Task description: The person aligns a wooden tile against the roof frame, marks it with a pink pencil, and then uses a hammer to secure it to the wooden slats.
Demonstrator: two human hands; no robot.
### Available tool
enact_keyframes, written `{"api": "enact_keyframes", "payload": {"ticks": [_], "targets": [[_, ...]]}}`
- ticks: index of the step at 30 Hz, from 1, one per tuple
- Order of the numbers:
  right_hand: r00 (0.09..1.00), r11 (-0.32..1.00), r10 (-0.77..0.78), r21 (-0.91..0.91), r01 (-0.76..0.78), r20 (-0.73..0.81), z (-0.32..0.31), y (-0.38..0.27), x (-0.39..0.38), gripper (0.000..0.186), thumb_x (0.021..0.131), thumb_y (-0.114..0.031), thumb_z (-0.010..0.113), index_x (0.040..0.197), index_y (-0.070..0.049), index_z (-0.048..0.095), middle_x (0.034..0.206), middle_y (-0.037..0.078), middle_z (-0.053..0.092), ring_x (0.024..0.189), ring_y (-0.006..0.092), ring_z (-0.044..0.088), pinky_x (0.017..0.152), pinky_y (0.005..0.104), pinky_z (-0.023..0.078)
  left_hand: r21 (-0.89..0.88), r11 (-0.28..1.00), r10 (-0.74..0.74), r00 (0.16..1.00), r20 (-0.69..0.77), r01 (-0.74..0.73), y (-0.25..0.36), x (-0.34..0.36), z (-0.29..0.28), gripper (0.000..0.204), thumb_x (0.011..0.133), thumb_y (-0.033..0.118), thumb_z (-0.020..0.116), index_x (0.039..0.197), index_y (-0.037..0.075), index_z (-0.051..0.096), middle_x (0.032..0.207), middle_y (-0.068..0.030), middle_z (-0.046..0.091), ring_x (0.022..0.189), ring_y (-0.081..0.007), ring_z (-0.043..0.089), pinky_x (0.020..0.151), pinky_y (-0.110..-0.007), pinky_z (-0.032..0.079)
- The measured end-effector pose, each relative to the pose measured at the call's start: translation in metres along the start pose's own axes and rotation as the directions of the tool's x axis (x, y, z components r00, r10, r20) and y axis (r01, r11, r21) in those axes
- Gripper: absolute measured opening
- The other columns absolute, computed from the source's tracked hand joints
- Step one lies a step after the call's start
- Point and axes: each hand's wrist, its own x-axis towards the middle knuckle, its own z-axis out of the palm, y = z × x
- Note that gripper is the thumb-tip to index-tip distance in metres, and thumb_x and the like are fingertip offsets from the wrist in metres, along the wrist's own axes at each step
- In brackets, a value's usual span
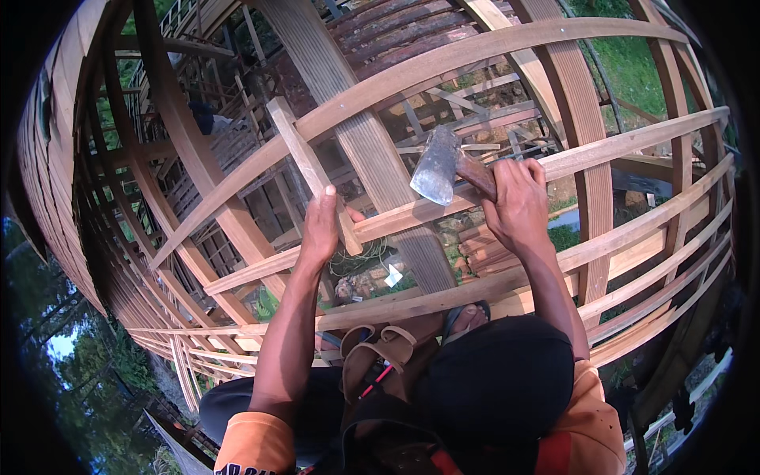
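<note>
A short wooden stick (299, 150) is gripped near its lower end by my left hand (321, 226), with the thumb along its top. It lies crosswise over two long wooden battens, its upper end beyond the farther batten (380, 93). My right hand (518, 202) is closed around the wooden handle of a hatchet (435, 168). The hatchet's worn metal head points left, above the nearer batten (625, 150) and apart from the stick. Part of the handle is hidden by my fingers.
Broad ridged rafters (368, 150) run under the battens, with open gaps between them. Far below are loose timbers, red tiles (495, 253) and grass. Wooden shingles (59, 170) cover the left side. A brown tool pouch (380, 356) and my sandalled foot (469, 318) are close by.
</note>
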Motion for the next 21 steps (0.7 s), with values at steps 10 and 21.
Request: {"api": "enact_keyframes", "payload": {"ticks": [10, 21], "targets": [[0.990, 0.995, -0.103, -0.024, 0.101, -0.095, 0.003, 0.003, 0.003, 0.035, 0.069, -0.006, 0.070, 0.098, -0.004, 0.051, 0.086, 0.015, 0.054, 0.089, 0.0356, 0.057, 0.096, 0.0472, 0.037, -0.133, 0.991, 0.027, 1.000, 0.010, -0.026, -0.011, 0.008, -0.001, 0.062, 0.105, 0.056, 0.031, 0.100, -0.002, 0.052, 0.077, -0.0154, 0.069, 0.076, -0.0213, 0.067, 0.074, -0.037, 0.052], [0.994, 0.990, -0.087, -0.115, 0.080, -0.060, 0.006, 0.001, -0.002, 0.023, 0.085, -0.012, 0.067, 0.098, -0.002, 0.051, 0.092, 0.018, 0.060, 0.092, 0.0382, 0.057, 0.096, 0.0452, 0.037, 0.328, 0.887, 0.373, 0.923, -0.090, -0.326, -0.028, -0.073, -0.146, 0.044, 0.098, 0.046, 0.061, 0.100, 0.003, 0.051, 0.075, -0.0073, 0.056, 0.070, -0.0192, 0.057, 0.064, -0.036, 0.047]]}}
